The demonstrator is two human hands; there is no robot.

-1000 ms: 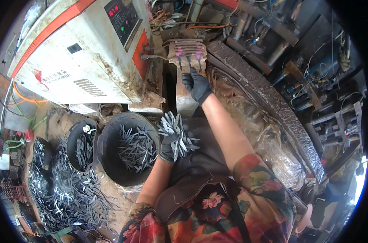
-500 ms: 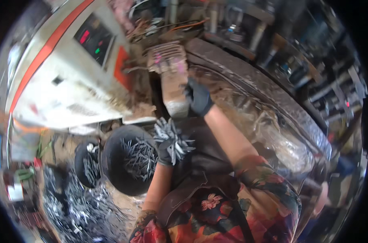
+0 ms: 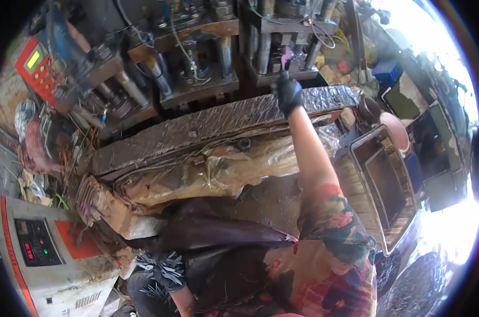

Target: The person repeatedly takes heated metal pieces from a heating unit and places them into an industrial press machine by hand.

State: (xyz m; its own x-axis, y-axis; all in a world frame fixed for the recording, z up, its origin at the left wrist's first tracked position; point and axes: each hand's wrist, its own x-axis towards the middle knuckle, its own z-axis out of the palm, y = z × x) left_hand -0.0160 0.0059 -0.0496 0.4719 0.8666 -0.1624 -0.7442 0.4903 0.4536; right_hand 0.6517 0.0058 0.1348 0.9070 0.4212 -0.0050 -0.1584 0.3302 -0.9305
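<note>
A rod [image 3: 286, 57] w/ a pink-glowing end points away from the wearer, glowing end fwd; its long axis runs approx straight out, crosswise to the long ledge [image 3: 223, 119] that is the landmark here. Rod is just beyond the ledge's far edge, R of its middle. A bunch of grey strips [image 3: 169, 268] is on the ledge's near side, toward its L end; they fan out several ways, so no single axis.

Ledge surface: dark, shiny, wrinkled film; brownish clear sheeting [image 3: 234, 169] drapes along its near side. Beyond the ledge: a row of heavy steel presses [image 3: 202, 90], plus a red control box [image 3: 36, 68] w/ lit display, past its L end. Nearer than the ledge's L end: a pale cabinet [image 3: 54, 285] w/ red digits lit, & a dark bucket [image 3: 144, 298]. Near the ledge's R end: a tan rectangular crate [image 3: 367, 195] & a pink basin [image 3: 395, 132]. Cluttered workshop, bright light R.

R hand [image 3: 289, 96], black-gloved, is over the ledge's far edge, fingers closed on the rod's near end; glowing part sticks out past them. Blur hides the exact grip; can't tell if the rod touches the press. L hand [image 3: 172, 284], also gloved, grips the strips, ends poking out past the fingers.
</note>
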